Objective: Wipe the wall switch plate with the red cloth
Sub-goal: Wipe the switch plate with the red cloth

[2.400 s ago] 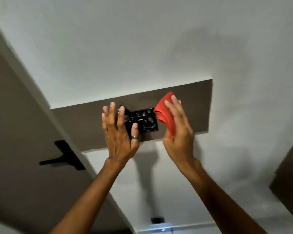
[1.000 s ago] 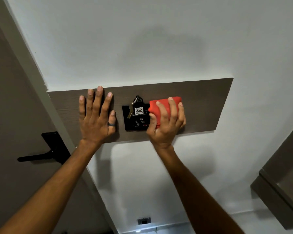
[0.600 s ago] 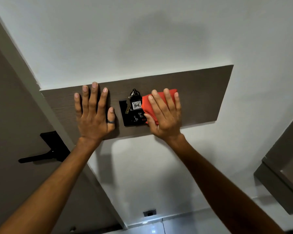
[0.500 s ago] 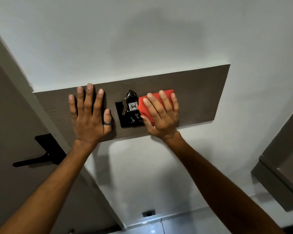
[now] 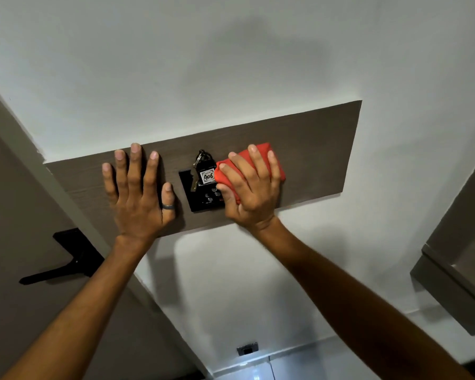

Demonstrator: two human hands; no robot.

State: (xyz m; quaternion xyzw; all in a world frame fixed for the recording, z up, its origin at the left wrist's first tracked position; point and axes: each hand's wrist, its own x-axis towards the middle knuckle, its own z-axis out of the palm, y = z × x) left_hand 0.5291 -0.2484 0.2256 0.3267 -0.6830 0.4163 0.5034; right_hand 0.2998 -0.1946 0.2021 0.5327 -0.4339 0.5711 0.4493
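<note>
Pressing the red cloth (image 5: pixel 269 163) flat against the wall, the right hand (image 5: pixel 251 192) sits just right of frame centre with its fingers spread and curled over the folded wad, thumb tucked at the lower left edge, so the cloth is pinned between palm and surface. The wall switch plate (image 5: pixel 203 200) lies immediately to the left of those fingers: the cloth's left edge overlaps the plate's right side, and the uncovered part runs on toward the middle of the frame. The right hand is clearly the nearer one and the only one carrying the cloth, so any coming stroke would, by my judgement, travel leftward across the plate. The left hand (image 5: pixel 137 200) is planted open on the brown wood panel (image 5: pixel 318 157), fingers splayed and holding nothing, a little apart from the plate's left edge, with a dark ring (image 5: pixel 167 206) on the thumb.

The plate is a glossy black square set into the panel, its sides tilted slightly in the frame, with small round buttons low on its face. A bunch of keys (image 5: pixel 196 171) with a white tag marked 406 (image 5: pixel 207 176) hangs over the plate's upper half, touching the cloth's left edge; it would likely snag or swing under a wipe
</note>
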